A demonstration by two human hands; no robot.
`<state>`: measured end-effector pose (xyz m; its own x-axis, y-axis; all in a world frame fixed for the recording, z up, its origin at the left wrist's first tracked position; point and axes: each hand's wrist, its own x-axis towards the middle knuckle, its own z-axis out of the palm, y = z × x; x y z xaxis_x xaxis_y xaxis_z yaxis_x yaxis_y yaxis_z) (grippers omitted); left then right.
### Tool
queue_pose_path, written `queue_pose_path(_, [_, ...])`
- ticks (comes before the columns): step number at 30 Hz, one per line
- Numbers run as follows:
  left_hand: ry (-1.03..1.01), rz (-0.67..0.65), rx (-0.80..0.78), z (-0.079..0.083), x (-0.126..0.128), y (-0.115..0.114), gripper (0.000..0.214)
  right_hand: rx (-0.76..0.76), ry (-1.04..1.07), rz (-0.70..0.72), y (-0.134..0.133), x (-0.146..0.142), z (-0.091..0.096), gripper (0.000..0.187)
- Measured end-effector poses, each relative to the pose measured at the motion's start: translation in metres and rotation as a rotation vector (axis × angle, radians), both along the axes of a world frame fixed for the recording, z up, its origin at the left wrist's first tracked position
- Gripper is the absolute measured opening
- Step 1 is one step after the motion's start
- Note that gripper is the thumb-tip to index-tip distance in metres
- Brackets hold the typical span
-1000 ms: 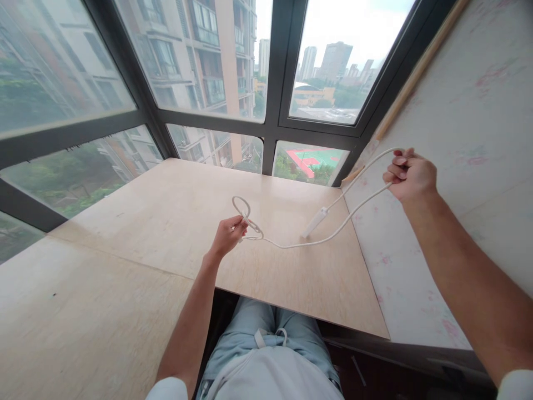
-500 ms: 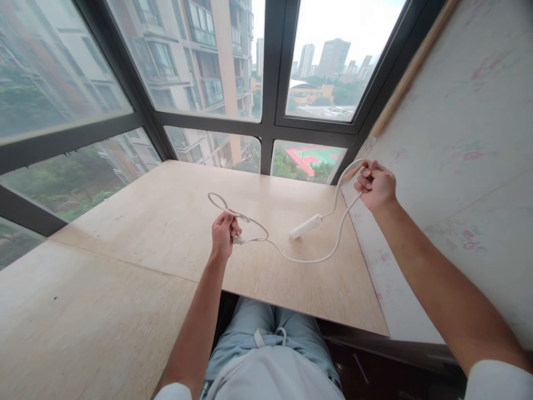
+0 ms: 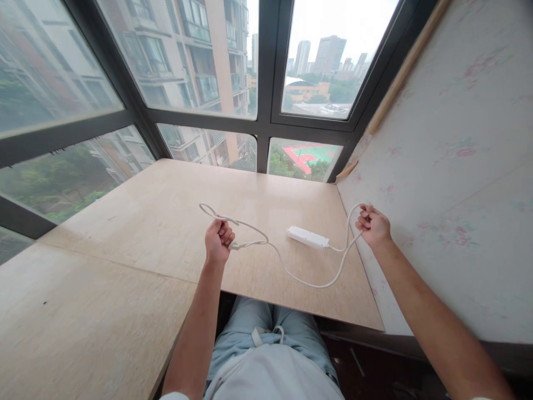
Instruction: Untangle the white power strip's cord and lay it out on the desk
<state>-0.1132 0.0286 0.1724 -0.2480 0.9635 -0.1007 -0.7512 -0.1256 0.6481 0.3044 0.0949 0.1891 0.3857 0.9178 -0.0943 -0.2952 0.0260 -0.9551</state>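
A white power strip (image 3: 308, 237) lies on the wooden tabletop, a little right of the middle. Its white cord (image 3: 310, 285) runs from the right end up to my right hand (image 3: 373, 225), then sags in a wide curve across to my left hand (image 3: 219, 240). My right hand is closed on a bend of the cord, out by the wall. Closed too, my left hand grips the looped plug end, and one loop sticks out beyond its fingers. The plug (image 3: 234, 245) shows just right of my left fingers.
The pale wooden tabletop (image 3: 137, 222) has a seam at left and a front edge close to my legs. Dark-framed windows (image 3: 263, 128) stand along its back and left. A flowered papered wall (image 3: 449, 183) bounds the right side.
My right hand has come down with the cord. The power strip, tilted up before, now lies flat and turned. My left hand has shifted slightly left.
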Motion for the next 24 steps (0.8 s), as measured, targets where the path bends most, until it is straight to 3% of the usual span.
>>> queue_pose_path(11, [-0.22,0.008,-0.043,-0.003,-0.008,-0.002,0.032,-0.168,-0.284,-0.121,-0.018,0.01,-0.049,0.026])
queue_pose_path(15, [-0.247,-0.019,-0.056,-0.011,-0.001,-0.004,0.032,-0.185,-0.503,-0.176,-0.024,0.001,-0.054,0.019])
queue_pose_path(18, [-0.247,-0.038,-0.046,-0.019,0.006,-0.006,0.03,-0.085,-0.91,-0.186,-0.041,-0.024,-0.049,0.043])
queue_pose_path(21, [-0.292,-0.045,-0.055,-0.026,0.013,-0.009,0.03,0.143,-1.285,-0.056,-0.064,-0.067,-0.045,0.065])
queue_pose_path(24, [-0.334,-0.087,-0.049,-0.03,0.018,-0.011,0.031,0.316,-1.134,0.382,-0.075,-0.115,-0.048,0.057])
